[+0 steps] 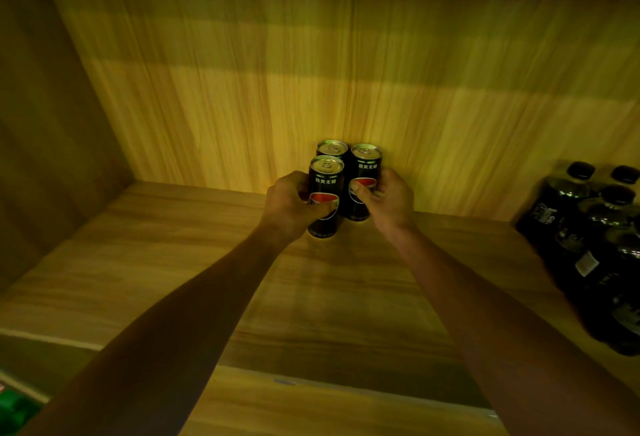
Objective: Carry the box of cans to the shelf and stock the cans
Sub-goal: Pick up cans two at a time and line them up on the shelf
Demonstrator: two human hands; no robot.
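Hands at centre, both arms reaching forward into a wooden shelf bay. Left hand (289, 205) is wrapped around a black aluminium drink can with a red-and-white emblem (325, 189), thumb across its printed front; right hand (388, 198) clasps a matching black can (364, 175) just beside it, thumb on the emblem. Both cans stand upright, long axes vertical, pull-tab lids facing up, bases on the light wood-grain shelf board (173, 262). A third black can (331, 148) stands upright directly behind the left-hand can, close against the wood-grain back panel (277, 71); the three cans form a tight cluster, touching or nearly so. Forearms converge from the lower corners, wrists level with the cans' lower halves. Shelf board lies bare to the left as far as the side wall (41, 123) and bare in front to its near edge. Dark plastic bottles with black caps (588, 227) are grouped at the right, well apart from the cans
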